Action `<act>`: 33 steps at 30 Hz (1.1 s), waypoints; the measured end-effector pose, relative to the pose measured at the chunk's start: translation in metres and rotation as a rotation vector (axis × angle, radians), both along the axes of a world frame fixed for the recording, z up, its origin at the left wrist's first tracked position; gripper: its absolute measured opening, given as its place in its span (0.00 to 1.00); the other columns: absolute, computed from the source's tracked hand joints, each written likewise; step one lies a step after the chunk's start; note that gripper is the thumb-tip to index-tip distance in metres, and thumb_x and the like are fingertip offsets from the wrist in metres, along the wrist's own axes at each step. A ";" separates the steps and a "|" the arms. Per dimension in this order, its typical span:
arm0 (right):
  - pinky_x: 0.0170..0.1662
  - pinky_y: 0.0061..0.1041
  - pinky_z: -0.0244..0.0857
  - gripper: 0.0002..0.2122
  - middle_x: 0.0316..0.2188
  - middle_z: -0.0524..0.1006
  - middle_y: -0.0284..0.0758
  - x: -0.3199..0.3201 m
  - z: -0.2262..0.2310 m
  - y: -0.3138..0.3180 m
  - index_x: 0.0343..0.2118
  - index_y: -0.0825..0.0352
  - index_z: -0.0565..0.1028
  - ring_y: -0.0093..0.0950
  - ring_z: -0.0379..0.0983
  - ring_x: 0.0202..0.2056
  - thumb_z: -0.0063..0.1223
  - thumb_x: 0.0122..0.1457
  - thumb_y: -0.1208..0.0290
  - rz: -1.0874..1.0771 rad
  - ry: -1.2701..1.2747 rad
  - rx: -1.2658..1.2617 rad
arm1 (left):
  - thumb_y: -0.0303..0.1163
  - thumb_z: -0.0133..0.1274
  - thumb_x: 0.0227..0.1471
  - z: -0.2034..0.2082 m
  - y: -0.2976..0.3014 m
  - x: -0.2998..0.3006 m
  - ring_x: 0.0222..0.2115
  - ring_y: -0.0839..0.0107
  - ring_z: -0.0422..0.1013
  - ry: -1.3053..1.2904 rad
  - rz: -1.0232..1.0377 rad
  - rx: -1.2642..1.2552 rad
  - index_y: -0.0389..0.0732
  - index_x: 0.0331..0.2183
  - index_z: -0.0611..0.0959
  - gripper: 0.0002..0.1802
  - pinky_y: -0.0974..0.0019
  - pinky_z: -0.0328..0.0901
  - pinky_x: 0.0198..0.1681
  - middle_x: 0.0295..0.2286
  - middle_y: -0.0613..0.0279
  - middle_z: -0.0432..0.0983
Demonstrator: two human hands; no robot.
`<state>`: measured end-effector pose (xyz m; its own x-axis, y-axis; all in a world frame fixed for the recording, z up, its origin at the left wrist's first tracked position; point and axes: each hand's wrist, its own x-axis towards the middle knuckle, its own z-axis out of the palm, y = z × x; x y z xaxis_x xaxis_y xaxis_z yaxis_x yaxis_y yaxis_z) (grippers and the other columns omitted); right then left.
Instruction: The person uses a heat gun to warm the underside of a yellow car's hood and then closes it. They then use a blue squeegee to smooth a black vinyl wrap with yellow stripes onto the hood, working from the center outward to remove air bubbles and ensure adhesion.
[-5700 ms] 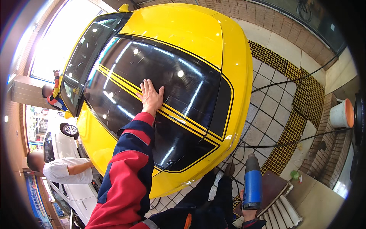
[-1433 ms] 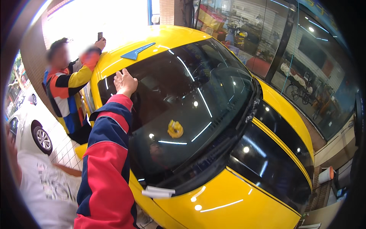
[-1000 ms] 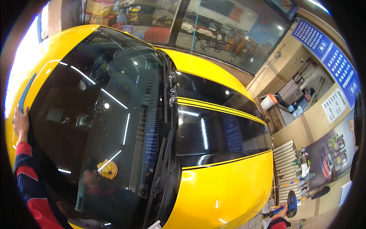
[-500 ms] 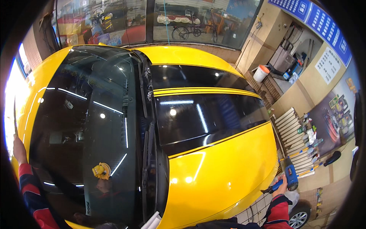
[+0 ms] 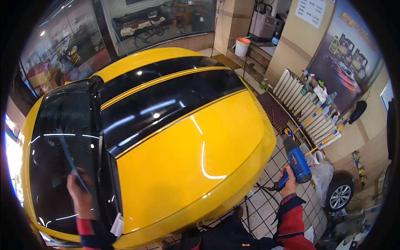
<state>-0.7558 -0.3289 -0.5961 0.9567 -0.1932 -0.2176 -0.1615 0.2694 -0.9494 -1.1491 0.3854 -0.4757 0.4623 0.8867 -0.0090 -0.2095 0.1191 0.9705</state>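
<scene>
My left hand (image 5: 79, 192) is closed around a long, thin bluish strip (image 5: 68, 155), raised over the dark windshield (image 5: 58, 166) of a yellow car. Whether the strip touches the glass I cannot tell. In my right hand (image 5: 288, 183) is a blue heat gun (image 5: 301, 164), gripped by its handle, out past the car's front edge. Its dark nozzle points up and away from me, and a cord hangs from the handle end. Between my hands lies the yellow hood (image 5: 179, 171) with its glossy black stripe (image 5: 166, 106). A white folded sheet (image 5: 118, 225) sits at the windshield's near corner.
A white radiator (image 5: 287, 85) with bottles on top runs along the right wall, with blue-and-yellow poles (image 5: 329, 137) leaning there. A loose wheel (image 5: 339, 193) and a clear plastic bag (image 5: 321, 181) stand on the tiled floor. Farther back is a white bucket (image 5: 241, 48).
My view has swung right along the car. My left hand has come inward from the windshield's far-left side with the strip. My right hand still holds the heat gun, its nozzle more plainly visible.
</scene>
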 end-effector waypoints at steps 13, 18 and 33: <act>0.40 0.23 0.64 0.12 0.32 0.76 0.29 0.066 0.031 -0.320 0.52 0.68 0.78 0.19 0.69 0.30 0.52 0.74 0.66 0.200 -0.223 -0.331 | 0.49 0.55 0.62 -0.099 -0.619 0.337 0.38 0.62 0.70 -0.029 -1.088 -0.772 0.31 0.51 0.78 0.30 0.57 0.67 0.52 0.34 0.58 0.74; 0.40 0.27 0.66 0.15 0.36 0.81 0.36 0.102 0.062 -0.366 0.55 0.70 0.78 0.25 0.71 0.31 0.54 0.69 0.71 0.150 -0.346 -0.265 | 0.33 0.48 0.65 -0.099 -0.687 0.432 0.57 0.47 0.75 0.060 -1.191 -0.844 0.27 0.62 0.73 0.29 0.46 0.66 0.66 0.47 0.48 0.81; 0.41 0.24 0.72 0.15 0.39 0.83 0.38 0.502 0.082 -0.363 0.51 0.70 0.78 0.24 0.78 0.35 0.67 0.65 0.68 0.721 -0.328 -0.411 | 0.23 0.55 0.63 -0.177 -0.774 0.758 0.52 0.50 0.80 0.352 -0.779 -0.043 0.35 0.71 0.61 0.38 0.51 0.74 0.58 0.54 0.39 0.78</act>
<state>-0.2535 -0.6919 -0.5144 0.8778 0.4772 0.0428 0.1369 -0.1643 -0.9769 -0.3907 -0.3881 -0.6528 0.9036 0.3127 -0.2929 0.2605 0.1417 0.9550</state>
